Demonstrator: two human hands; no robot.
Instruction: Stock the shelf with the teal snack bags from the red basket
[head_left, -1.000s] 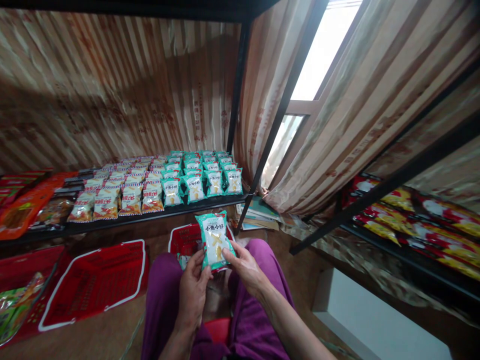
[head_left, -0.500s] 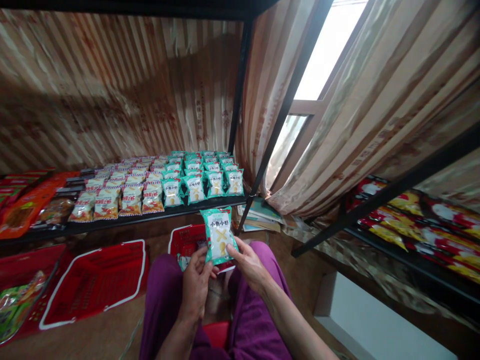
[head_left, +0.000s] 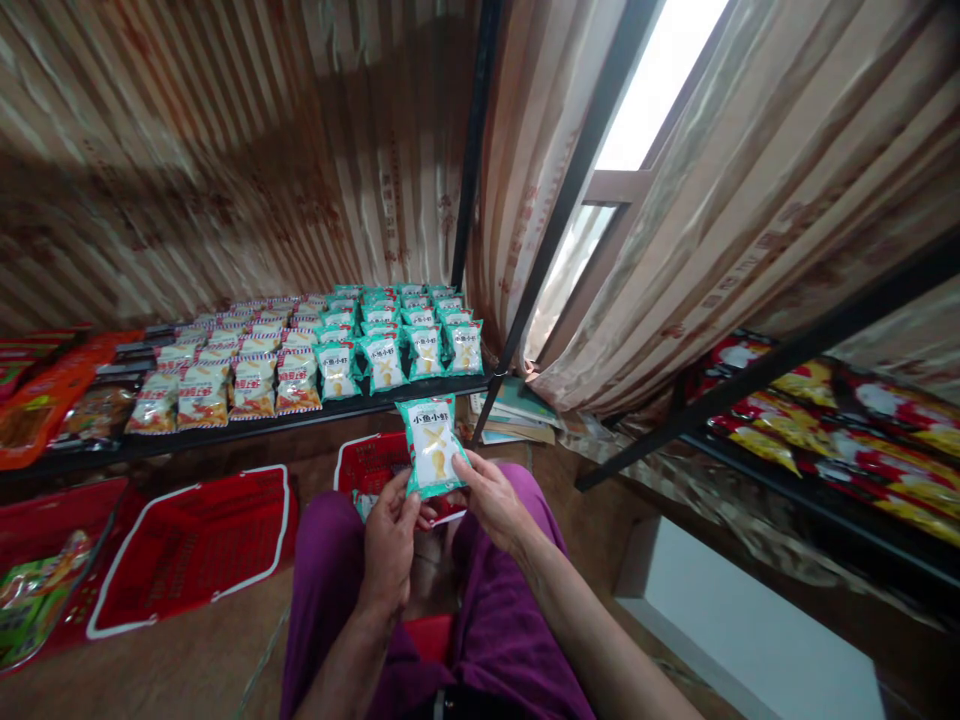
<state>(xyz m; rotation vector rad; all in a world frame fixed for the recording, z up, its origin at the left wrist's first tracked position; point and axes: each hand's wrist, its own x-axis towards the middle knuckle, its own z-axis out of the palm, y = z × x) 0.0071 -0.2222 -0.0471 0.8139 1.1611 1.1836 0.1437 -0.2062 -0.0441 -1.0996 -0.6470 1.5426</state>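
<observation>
Between my knees I hold up a teal and white snack bag (head_left: 433, 443), its printed front facing me. My left hand (head_left: 391, 545) pinches its lower left corner, while my right hand (head_left: 491, 498) grips the lower right side with the thumb on the front. Just beneath the bag is a red basket (head_left: 352, 462), partly hidden by it and by my hands; some teal packaging shows inside. On the low black shelf ahead, matching teal snack bags (head_left: 386, 362) stand in rows. Beside them on the left are rows of white and orange snack bags (head_left: 253, 385).
Two more red baskets lie at the left, one with a white-rimmed handle (head_left: 196, 550), one holding green packets (head_left: 34, 610). Books (head_left: 517, 412) lie by the shelf post. Red and yellow bags (head_left: 795, 425) fill the right shelf, above a white box (head_left: 750, 620).
The view has tilted down slightly, so the shelf and curtains sit higher. Both hands still hold the teal snack bag, which has tilted a little.
</observation>
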